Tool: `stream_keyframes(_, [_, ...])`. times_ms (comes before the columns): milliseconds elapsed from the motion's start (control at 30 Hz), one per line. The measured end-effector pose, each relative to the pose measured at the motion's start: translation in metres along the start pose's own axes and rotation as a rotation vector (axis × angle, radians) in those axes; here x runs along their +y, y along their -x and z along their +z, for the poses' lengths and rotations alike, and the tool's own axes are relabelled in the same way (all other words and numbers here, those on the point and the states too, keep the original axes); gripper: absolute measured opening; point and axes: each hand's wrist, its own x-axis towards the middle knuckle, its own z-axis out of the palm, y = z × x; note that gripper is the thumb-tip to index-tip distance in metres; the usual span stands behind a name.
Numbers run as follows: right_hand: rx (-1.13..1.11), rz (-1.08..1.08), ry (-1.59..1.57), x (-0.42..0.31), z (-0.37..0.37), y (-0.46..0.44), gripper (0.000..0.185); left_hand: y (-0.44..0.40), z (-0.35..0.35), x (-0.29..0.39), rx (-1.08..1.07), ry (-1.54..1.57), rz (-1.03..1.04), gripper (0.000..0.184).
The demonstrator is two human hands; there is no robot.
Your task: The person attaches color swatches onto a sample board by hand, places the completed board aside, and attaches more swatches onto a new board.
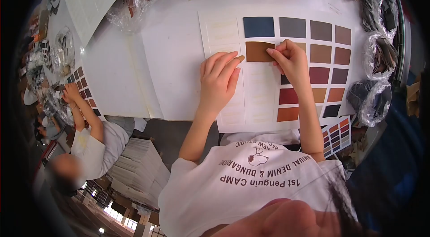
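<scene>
Brown rectangular leather-like swatch (260, 52) — its right edge pinched in my right hand (293, 61).

It sits toward the far edge of the white rectangular card sheet (260, 98), nearer me than the dark-blue rectangular swatch (258, 27); a sideways tug from my pinch could skew it, I judge. Forearms reach forward; my left hand (217, 72) curls beside its left edge — whether gripping, I can't tell.
</scene>
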Motion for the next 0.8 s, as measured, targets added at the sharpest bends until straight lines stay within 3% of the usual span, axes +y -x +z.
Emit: stream_keyframes(800, [-0.071,0.004,0.003,-0.007,-0.004,-0.002,0.020,0.002,0.013,0.013,-0.161,-0.172,0.068,0.041])
